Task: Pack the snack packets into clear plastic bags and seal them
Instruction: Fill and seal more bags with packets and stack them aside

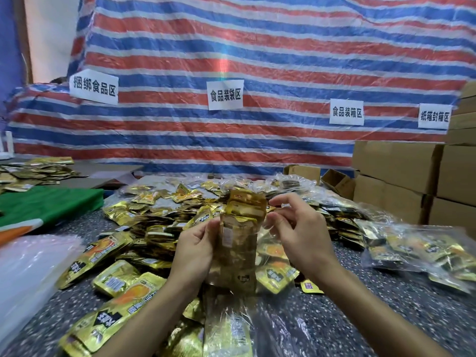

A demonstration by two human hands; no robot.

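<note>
A clear plastic bag (pixel 238 256) stands upright in the middle of the view, with gold snack packets (pixel 246 204) stacked inside and sticking out of its top. My left hand (pixel 193 249) grips the bag's left side. My right hand (pixel 296 230) is at the bag's upper right edge, fingers pinched on the thin plastic. A big heap of loose gold packets (pixel 154 222) covers the speckled table (pixel 386 310) behind and under my hands. More packets (pixel 113 279) lie at the front left.
Filled clear bags (pixel 422 251) lie at the right. Brown cardboard boxes (pixel 401 176) are stacked at the far right. A pile of empty plastic bags (pixel 28 266) sits at the left, beside a green cloth (pixel 49 202). A striped tarp with paper signs (pixel 225 94) hangs behind.
</note>
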